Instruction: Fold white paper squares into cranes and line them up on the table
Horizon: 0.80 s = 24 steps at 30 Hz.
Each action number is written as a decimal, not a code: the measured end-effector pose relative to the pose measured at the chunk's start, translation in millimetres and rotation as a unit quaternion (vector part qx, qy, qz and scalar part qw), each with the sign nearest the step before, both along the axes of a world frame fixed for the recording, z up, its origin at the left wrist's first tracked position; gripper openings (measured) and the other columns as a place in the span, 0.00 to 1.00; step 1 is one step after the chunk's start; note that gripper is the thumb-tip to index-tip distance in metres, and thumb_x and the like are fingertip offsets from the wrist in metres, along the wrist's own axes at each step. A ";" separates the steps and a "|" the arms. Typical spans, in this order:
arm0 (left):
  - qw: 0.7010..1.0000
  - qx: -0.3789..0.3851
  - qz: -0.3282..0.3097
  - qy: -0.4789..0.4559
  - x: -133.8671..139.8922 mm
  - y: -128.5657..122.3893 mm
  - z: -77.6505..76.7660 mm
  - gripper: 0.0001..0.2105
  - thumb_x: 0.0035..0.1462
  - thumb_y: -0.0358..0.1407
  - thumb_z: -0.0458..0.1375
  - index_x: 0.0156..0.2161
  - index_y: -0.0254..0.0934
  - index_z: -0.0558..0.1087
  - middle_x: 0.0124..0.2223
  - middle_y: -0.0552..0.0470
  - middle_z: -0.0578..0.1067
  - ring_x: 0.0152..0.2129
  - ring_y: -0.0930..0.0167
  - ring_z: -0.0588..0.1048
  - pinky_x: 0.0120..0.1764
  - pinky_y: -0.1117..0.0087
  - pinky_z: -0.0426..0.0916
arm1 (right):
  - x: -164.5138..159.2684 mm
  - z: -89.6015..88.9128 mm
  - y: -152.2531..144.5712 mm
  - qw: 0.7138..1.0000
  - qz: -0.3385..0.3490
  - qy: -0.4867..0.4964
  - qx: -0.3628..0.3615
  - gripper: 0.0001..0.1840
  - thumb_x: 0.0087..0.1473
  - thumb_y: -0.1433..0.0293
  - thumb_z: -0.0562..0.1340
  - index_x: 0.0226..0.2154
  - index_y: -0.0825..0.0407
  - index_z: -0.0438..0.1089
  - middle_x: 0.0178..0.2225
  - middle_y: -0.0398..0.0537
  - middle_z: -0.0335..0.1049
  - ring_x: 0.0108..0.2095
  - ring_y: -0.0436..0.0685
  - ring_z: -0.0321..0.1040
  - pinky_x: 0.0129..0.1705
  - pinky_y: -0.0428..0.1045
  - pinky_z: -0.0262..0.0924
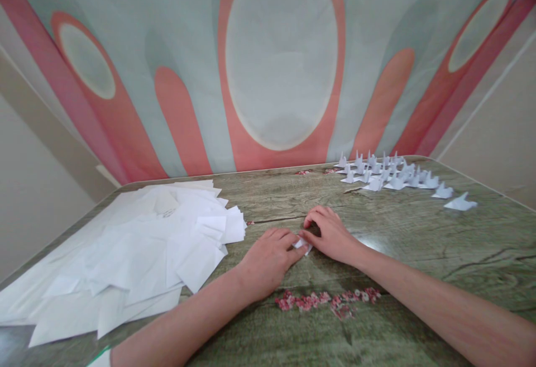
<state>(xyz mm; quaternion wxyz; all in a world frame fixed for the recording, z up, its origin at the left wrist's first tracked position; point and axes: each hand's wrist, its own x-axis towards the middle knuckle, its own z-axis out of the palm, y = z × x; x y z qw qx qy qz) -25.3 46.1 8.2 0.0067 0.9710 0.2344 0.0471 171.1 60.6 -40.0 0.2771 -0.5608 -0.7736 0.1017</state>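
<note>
A small folded piece of white paper (pixel 302 244) lies on the table between my two hands, partly covered by fingers. My left hand (pixel 270 258) presses on its left side, with thumb and fingers closed on it. From the right, my right hand (pixel 329 233) reaches over it with curled fingers, the thumb at the paper's upper right edge. The fold underneath the fingertips is hidden.
White paper sheets and squares (pixel 138 244) lie in a wide loose heap at left. Several folded white paper cranes (pixel 393 177) stand in rows at the back right. A patterned backdrop (pixel 280 60) hangs behind the wood-look table (pixel 419 238), which bears printed pink flowers.
</note>
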 end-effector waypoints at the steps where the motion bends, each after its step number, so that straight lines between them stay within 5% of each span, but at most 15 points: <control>1: 1.000 0.000 0.001 0.000 -0.3 -0.8 0.4 0.18 0.58 0.30 0.50 0.54 0.40 0.62 0.47 0.46 0.69 0.49 0.65 0.64 0.50 0.61 0.58 | 0.2 0.0 0.1 1.000 0.000 0.000 -0.001 0.07 0.49 0.64 0.61 0.30 0.51 0.66 0.35 0.47 0.63 0.39 0.57 0.58 0.41 0.53 0.52; 24: 0.994 -0.059 0.040 0.082 -2.2 -17.2 11.1 0.23 0.55 0.28 0.51 0.57 0.40 0.58 0.60 0.42 0.59 0.57 0.62 0.56 0.55 0.57 0.55 | 7.6 2.8 -6.3 1.000 0.004 -0.011 -0.017 0.10 0.51 0.62 0.60 0.35 0.49 0.65 0.41 0.48 0.63 0.44 0.59 0.57 0.44 0.55 0.51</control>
